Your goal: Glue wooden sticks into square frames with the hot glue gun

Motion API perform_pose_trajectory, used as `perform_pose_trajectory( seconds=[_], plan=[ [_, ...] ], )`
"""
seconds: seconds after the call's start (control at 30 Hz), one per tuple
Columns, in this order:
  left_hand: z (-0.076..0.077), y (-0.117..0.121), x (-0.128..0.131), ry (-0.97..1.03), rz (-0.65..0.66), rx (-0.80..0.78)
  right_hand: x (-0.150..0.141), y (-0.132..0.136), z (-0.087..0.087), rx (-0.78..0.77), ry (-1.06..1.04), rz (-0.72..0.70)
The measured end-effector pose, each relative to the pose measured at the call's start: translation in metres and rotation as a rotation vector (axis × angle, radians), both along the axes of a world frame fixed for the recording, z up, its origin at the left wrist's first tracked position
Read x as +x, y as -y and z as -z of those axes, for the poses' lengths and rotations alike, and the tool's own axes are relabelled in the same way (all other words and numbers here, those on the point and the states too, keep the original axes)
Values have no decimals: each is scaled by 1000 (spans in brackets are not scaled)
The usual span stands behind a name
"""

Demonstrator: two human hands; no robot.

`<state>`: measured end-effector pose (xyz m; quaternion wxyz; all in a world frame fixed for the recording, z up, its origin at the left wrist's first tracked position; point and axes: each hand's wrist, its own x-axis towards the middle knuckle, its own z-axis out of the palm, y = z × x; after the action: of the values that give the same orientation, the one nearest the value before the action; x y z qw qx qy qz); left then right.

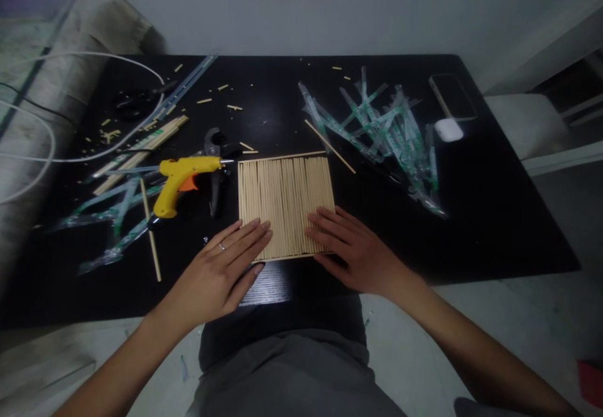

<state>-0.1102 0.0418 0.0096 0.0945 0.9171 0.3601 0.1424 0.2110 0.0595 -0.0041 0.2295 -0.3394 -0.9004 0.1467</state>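
A flat panel of wooden sticks (287, 197), laid side by side with a stick along the top and bottom edges, lies on the black table in front of me. My left hand (230, 263) rests on its lower left corner, fingers stretched out flat, a ring on one finger. On the lower right part of the panel lies my right hand (348, 244), its fingers extended and slightly apart. Neither hand grips anything. Left of the panel, a yellow glue gun (188, 175) lies with its nozzle pointing toward the panel's upper left corner.
Crumpled chopstick wrappers (391, 128) are heaped at the right, near a phone (455, 97) and a white case (448, 130). Pliers (214, 181), wrapped sticks (146, 150), scissors (136, 102) and a white cable (120, 59) occupy the left side. A loose stick (330, 147) lies beyond the panel.
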Motion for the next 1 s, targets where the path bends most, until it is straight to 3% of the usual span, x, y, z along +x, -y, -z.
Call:
perform_pose_trajectory(
  seconds=[0.63,1.0],
  plan=[
    [-3,-2,2,26,-24,-16,0,0,0,6,-9,-3],
    [2,-13,12,-119,-102,-49,1,0,2,-2,-3,2]
  ],
)
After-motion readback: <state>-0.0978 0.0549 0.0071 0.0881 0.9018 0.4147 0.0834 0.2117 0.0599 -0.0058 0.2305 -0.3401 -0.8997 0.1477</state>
